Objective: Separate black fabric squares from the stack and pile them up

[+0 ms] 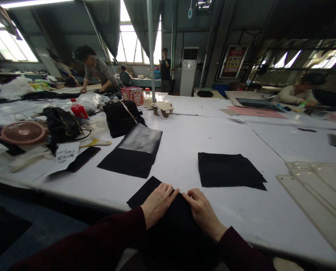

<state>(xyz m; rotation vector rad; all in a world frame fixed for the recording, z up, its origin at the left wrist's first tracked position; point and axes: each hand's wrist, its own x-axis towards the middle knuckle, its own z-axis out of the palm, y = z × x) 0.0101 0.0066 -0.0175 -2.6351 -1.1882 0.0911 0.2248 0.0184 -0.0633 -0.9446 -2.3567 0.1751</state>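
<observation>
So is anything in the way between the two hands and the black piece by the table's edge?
No, nothing visible. The left hand and right hand both touch the black piece. The black sheets farther right lie apart from it.

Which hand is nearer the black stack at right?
Right. The right hand is on the near side of the black stack, toward its left edge; the left hand is farther left, beyond the right hand.
</observation>
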